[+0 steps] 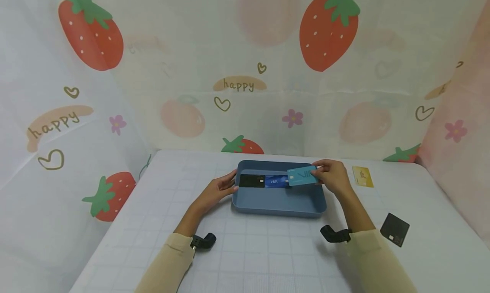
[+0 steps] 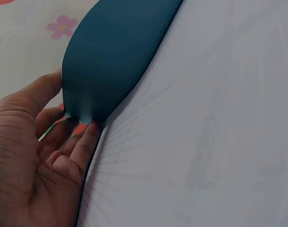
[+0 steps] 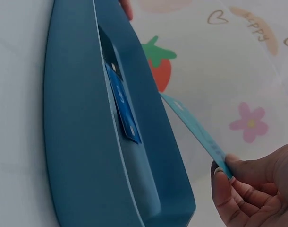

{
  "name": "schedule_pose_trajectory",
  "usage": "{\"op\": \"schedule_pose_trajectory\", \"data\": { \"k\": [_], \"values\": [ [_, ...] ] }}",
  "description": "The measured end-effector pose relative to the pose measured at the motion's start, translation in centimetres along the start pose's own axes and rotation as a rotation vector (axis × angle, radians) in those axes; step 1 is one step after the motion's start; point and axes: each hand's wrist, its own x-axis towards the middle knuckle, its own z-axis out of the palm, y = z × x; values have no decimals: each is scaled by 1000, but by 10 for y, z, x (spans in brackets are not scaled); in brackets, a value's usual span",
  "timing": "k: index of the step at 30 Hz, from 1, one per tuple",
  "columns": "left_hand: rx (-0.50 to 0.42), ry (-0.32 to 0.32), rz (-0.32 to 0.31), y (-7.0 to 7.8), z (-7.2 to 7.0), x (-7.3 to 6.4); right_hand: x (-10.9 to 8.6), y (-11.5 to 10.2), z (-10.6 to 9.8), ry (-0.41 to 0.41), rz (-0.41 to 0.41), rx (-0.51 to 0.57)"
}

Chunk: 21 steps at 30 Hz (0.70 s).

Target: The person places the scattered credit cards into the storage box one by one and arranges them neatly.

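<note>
On the near right of the desk [image 1: 245, 254] lies a dark card [image 1: 395, 230], apart from the rest. Farther in sits the blue-grey tray [image 1: 279, 201]; the left hand [image 1: 216, 194] holds its left end, fingertips against the outer wall. The right hand [image 1: 333, 177] has its grip narrowed to a pinch, thumb and fingers on the right end of a light-blue card [image 1: 302, 175], raised over the tray's right part and not yet laid down. Inside, a black card [image 1: 250, 180] and a royal-blue card [image 1: 275, 181] lie end to end. The work looks partway along: two cards placed, a third in hand, while the dark card and, beyond the right hand, a yellow card [image 1: 363, 176] remain outside. The strawberry-print backdrop [image 1: 283, 135] stands behind.
</note>
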Motion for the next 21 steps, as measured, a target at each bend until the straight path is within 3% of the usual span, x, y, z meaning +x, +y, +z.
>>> {"op": "schedule_pose_trajectory", "data": {
  "k": [14, 21],
  "values": [
    [29, 10, 3, 3, 1, 0, 10, -5, 15, -7, 72, -3],
    [14, 8, 5, 2, 1, 1, 14, 2, 21, 1, 50, -2]
  ]
}}
